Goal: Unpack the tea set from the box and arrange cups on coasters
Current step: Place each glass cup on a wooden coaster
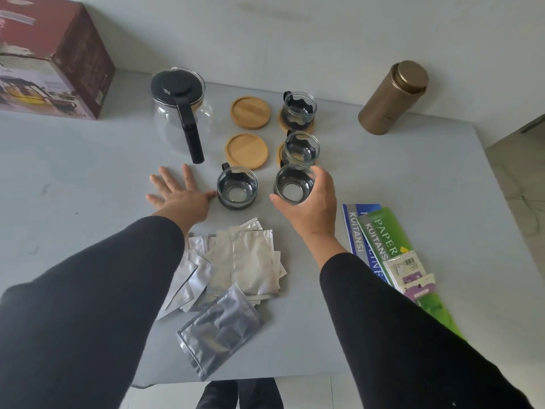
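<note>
Nearest, foil pouches [236, 270] heaped between black sleeves. At 11 o'clock, left hand [180, 193] flat on grey table [88, 172], fingers splayed, thumb touching one cup [237, 187]. At 1 o'clock, right hand [309, 199] gripping second cup [293, 184] by rim. Beyond, two bare coasters [247, 150], two cups seated. Box [50, 60] far left; booklets [374, 240] right.

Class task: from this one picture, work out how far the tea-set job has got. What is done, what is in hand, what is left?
Done: the teapot is out of the box, four coasters are laid out, and two cups sit on the right-hand coasters.
In hand: the right hand grips a third cup; the left hand rests flat beside the fourth cup.
Left: both go on the bare coasters.
</note>
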